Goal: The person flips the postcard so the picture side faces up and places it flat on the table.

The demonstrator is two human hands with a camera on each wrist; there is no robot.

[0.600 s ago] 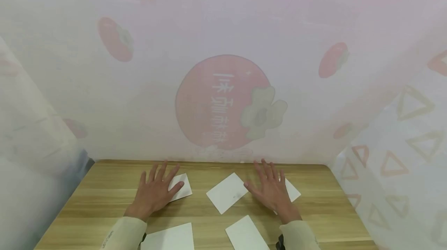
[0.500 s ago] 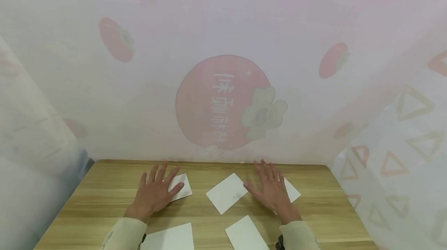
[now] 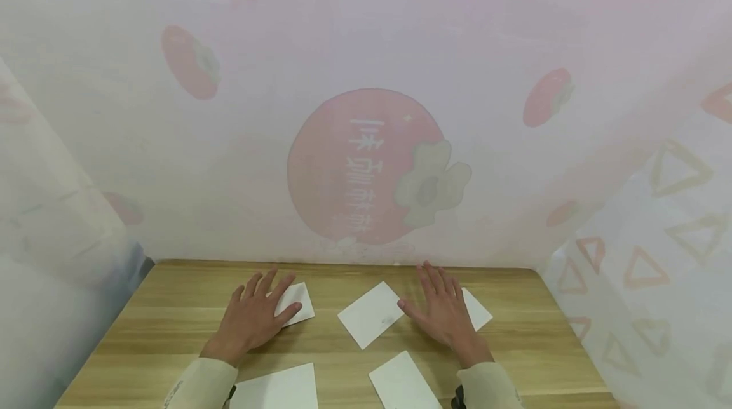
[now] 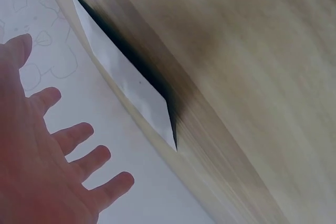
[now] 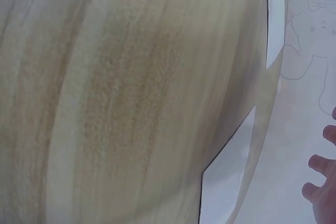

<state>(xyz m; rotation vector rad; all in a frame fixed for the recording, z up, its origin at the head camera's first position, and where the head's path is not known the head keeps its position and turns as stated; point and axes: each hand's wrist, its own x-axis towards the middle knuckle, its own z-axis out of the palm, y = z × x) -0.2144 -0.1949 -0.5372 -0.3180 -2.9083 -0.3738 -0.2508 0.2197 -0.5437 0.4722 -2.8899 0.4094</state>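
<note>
My left hand [image 3: 251, 317] hovers palm down with spread fingers over a white card [image 3: 297, 305] at the left of the table. In the left wrist view, a gap shows between the left fingers and that card [image 4: 126, 72]. My right hand [image 3: 443, 314], its fingers also straight, is above another white card [image 3: 476, 311] and partly hides it. The right thumb tip lies by the corner of a middle white card [image 3: 368, 315], which has a small dark mark. Neither hand holds anything.
Two more white cards lie nearer me, a left one [image 3: 280, 388] and a right one [image 3: 403, 380], both cut off by the frame. The wooden table [image 3: 337, 272] ends at a pale printed curtain [image 3: 240, 193]. Similar curtains stand at both sides.
Both hands have shifted very slightly, with the fingertips a little nearer me. The cards lie where they were.
</note>
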